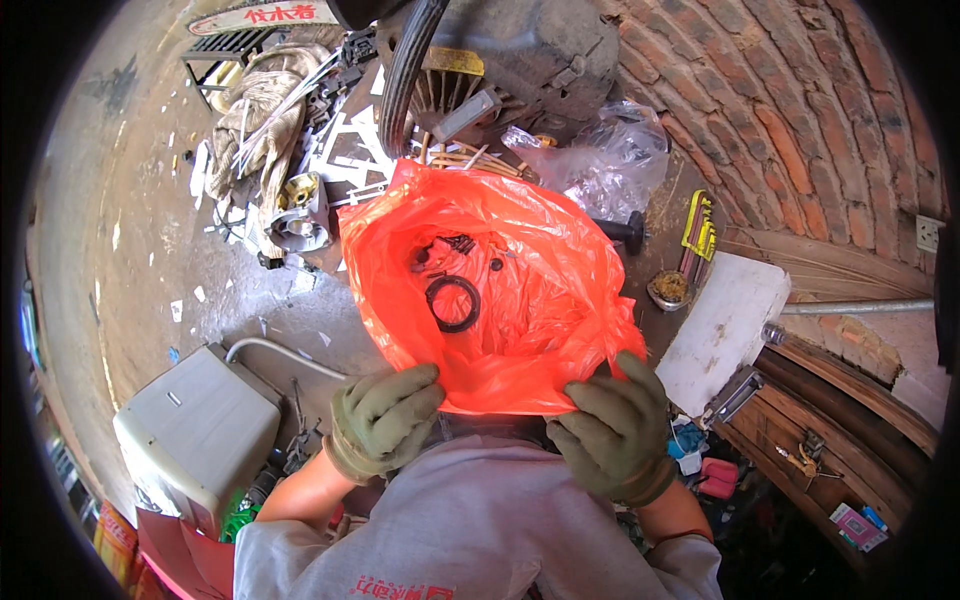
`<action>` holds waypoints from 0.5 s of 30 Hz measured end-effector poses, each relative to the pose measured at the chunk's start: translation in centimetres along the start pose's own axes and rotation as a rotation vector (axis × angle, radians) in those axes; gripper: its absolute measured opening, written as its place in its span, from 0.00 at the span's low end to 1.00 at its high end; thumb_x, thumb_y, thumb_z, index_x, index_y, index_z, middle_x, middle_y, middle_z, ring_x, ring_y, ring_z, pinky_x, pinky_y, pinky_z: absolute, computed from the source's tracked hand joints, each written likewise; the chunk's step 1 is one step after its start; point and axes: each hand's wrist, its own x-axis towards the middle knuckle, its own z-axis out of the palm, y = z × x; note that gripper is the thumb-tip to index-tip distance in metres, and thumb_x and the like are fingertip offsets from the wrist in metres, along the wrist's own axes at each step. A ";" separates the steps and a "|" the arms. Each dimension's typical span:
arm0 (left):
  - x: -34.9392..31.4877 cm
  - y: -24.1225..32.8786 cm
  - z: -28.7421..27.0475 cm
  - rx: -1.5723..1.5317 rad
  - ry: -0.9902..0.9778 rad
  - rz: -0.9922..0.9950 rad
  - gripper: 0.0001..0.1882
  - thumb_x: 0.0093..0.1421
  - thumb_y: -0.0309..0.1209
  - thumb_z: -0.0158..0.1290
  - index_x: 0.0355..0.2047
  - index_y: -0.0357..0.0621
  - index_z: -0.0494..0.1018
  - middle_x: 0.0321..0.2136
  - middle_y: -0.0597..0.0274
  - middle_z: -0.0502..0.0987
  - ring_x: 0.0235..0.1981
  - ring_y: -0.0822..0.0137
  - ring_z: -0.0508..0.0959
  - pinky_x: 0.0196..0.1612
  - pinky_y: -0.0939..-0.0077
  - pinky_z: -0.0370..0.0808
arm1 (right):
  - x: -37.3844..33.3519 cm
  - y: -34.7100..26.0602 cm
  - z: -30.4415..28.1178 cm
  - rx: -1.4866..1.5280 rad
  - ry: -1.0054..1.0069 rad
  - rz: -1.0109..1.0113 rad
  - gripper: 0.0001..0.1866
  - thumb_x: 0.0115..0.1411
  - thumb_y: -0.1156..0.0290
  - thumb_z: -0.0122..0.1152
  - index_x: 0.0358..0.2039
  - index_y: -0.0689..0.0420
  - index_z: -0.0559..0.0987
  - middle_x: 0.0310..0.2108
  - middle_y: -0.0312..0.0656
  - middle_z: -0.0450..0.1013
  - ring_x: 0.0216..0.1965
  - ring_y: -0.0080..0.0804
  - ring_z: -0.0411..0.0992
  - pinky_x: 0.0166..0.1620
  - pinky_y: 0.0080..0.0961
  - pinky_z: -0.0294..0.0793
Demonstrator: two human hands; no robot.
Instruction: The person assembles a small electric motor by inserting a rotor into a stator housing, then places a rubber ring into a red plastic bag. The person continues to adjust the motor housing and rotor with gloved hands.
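A red plastic bag (560,230) is spread wide with its mouth facing up in front of me. Gripping its near rim on the left is my left hand (388,415), in an olive work glove. My right hand (615,425), gloved alike, pinches the rim on the near right side. Down in the bag lie a black ring-shaped coil (453,304), a small black round piece (496,265) and some dark small parts (458,243) whose kind I cannot make out.
Beyond the bag are a clear plastic bag (615,160), a large grey dusty machine (560,55) and scattered white strips (350,140). A metal engine part (300,212) sits left. Nearer are a beige box-shaped casing (200,425), a white board (725,330) and an open wooden drawer (800,450). A brick wall (780,110) rises right.
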 end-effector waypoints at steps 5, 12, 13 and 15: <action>2.7 2.1 -3.3 -0.099 0.067 0.004 0.17 0.48 0.25 0.61 0.41 0.41 0.78 0.44 0.51 0.81 0.27 0.62 0.79 0.30 0.72 0.74 | 1.1 -1.2 -3.3 -0.024 0.072 -0.019 0.19 0.46 0.68 0.78 0.37 0.50 0.77 0.46 0.37 0.77 0.44 0.38 0.75 0.60 0.52 0.70; 9.1 -4.0 -4.9 -0.087 0.310 -0.453 0.48 0.56 0.40 0.68 0.69 0.31 0.57 0.60 0.39 0.71 0.59 0.50 0.74 0.58 0.61 0.73 | 1.0 -1.8 -3.0 0.010 0.048 -0.083 0.19 0.47 0.67 0.78 0.37 0.50 0.76 0.46 0.37 0.77 0.46 0.39 0.75 0.58 0.53 0.72; 10.1 -5.2 -5.2 0.130 0.145 -0.399 0.51 0.53 0.43 0.70 0.69 0.32 0.57 0.62 0.37 0.69 0.62 0.44 0.71 0.64 0.59 0.68 | 1.2 -2.0 -3.2 0.001 0.040 -0.082 0.20 0.48 0.67 0.78 0.38 0.50 0.76 0.47 0.37 0.77 0.47 0.39 0.74 0.58 0.53 0.73; 10.8 -7.5 -3.8 0.189 0.073 -0.503 0.48 0.53 0.43 0.69 0.68 0.35 0.60 0.57 0.38 0.74 0.57 0.47 0.76 0.60 0.59 0.71 | 1.0 -2.3 -3.2 -0.006 0.060 -0.085 0.20 0.47 0.67 0.78 0.38 0.51 0.76 0.47 0.37 0.76 0.47 0.39 0.74 0.58 0.53 0.72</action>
